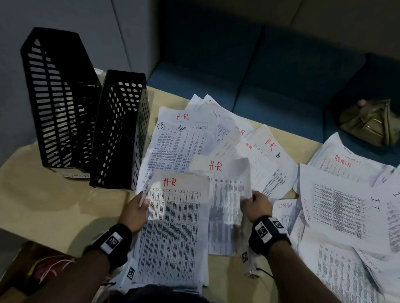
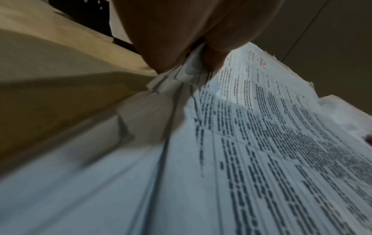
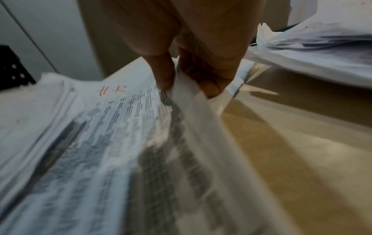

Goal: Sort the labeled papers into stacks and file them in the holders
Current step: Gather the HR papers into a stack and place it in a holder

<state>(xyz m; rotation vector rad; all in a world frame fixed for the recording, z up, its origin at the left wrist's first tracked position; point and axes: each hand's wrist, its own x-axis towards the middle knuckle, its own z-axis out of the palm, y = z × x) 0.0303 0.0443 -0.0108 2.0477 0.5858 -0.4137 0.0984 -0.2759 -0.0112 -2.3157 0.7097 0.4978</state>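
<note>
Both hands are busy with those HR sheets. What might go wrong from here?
1. The right hand only pinches one blurred HR sheet at its edge, so it may slip or crease.
2. The left hand grips the HR stack by one edge; sheets could fan out or slide.
3. ADMIN papers lie right beside the HR ones, so one might get gathered into the wrong stack.

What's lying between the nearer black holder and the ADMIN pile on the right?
In the head view, fanned HR sheets lie between the nearer black holder and the ADMIN pile.
</note>
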